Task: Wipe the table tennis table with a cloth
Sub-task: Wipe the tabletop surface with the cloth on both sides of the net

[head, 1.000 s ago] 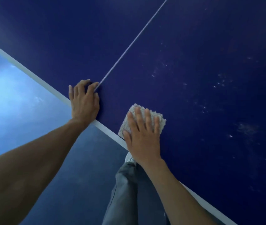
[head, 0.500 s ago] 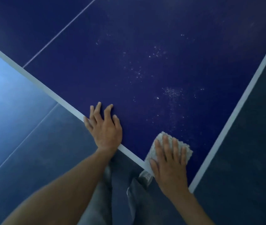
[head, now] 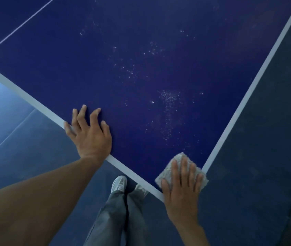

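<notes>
The cloth (head: 178, 165) looks soft, light and nubbly, probably best driven by a flat palm. It lies at the near right corner of the table tennis table (head: 70, 59) under the right hand (head: 182, 196), whose straight fingers press it without gripping. The left hand (head: 90, 135) rests spread and empty on the near edge; pale specks (head: 167, 102) lie further in with nothing in between.

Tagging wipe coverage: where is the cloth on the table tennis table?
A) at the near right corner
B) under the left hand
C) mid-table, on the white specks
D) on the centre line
A: the right hand presses the cloth flat at the corner of the table tennis table, where the two white edge lines meet. The left hand rests bare on the near edge.
</notes>
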